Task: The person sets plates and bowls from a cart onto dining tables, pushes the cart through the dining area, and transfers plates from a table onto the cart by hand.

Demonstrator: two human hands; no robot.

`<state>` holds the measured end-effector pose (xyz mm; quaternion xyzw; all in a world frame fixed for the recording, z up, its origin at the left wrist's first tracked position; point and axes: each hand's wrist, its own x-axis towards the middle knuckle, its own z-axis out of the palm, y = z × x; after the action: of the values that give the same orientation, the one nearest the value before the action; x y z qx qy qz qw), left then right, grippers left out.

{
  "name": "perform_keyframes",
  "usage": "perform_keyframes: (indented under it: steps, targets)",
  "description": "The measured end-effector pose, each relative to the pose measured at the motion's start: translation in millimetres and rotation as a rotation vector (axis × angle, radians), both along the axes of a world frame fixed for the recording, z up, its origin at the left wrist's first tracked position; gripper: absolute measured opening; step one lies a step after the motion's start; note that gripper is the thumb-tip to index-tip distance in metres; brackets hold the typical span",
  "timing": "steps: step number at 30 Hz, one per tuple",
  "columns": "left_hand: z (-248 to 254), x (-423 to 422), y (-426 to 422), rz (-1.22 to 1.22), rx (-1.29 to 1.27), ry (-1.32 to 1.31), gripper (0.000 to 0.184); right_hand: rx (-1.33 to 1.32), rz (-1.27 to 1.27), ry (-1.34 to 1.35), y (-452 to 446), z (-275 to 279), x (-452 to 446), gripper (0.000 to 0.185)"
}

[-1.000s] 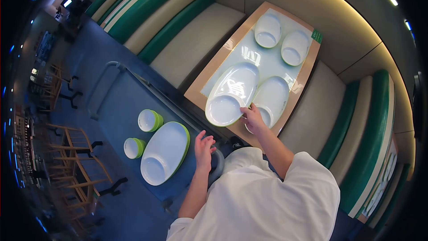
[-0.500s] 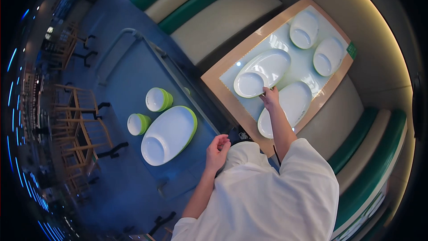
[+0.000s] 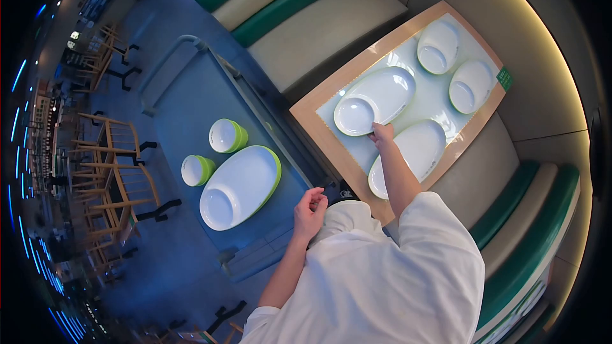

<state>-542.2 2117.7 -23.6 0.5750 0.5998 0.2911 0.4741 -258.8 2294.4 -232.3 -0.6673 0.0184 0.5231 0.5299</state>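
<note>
My right hand reaches over the table and grips the near edge of a white oval plate with a round well. Below it another oval plate is partly covered by my right forearm. Two smaller plates lie toward the table's far end. My left hand hovers beside the cart with its fingers curled, and what they hold, if anything, is hidden.
On the blue-grey cart at the left stand a large oval plate and two green-and-white cup stacks. Bench seats flank the table. Wooden chairs stand farther left.
The plate in my right hand has moved farther onto the table and turned, now lying apart from the plate below it. My left hand has moved toward my body, its fingers curling in.
</note>
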Motion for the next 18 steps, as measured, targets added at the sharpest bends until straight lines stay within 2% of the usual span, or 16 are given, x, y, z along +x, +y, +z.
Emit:
perform_keyframes:
  steps: [6,7,9,11,13,14,15,17,18]
  targets:
    - [2,-4,-3,0.003,0.016,-0.032,0.028,-0.071,0.028,-0.150,2,-42,11,0.044]
    - [3,-5,-5,0.010,0.025,-0.053,0.029,-0.068,0.047,-0.160,-3,-34,15,0.044]
    - [-2,-11,-7,0.050,0.003,-0.133,0.030,-0.086,-0.048,0.132,-4,-14,22,0.049]
    - [4,-29,-7,0.101,-0.008,-0.207,0.031,-0.024,-0.036,0.155,-7,-35,34,0.060]
    - [29,-51,-14,0.074,0.028,-0.189,0.033,-0.097,0.048,-0.096,-21,18,19,0.069]
    - [47,-86,-26,0.121,0.165,-0.088,0.036,-0.017,0.217,-0.484,-25,33,-9,0.071]
    - [55,-112,-35,0.152,0.182,-0.092,0.036,0.060,0.332,-0.869,-43,42,-16,0.072]
    - [65,-167,-59,0.223,0.328,0.195,0.037,0.365,0.591,-0.811,-80,99,-65,0.072]
    - [69,-197,-74,0.261,0.323,0.310,0.039,0.492,0.761,-0.825,-105,132,-94,0.065]
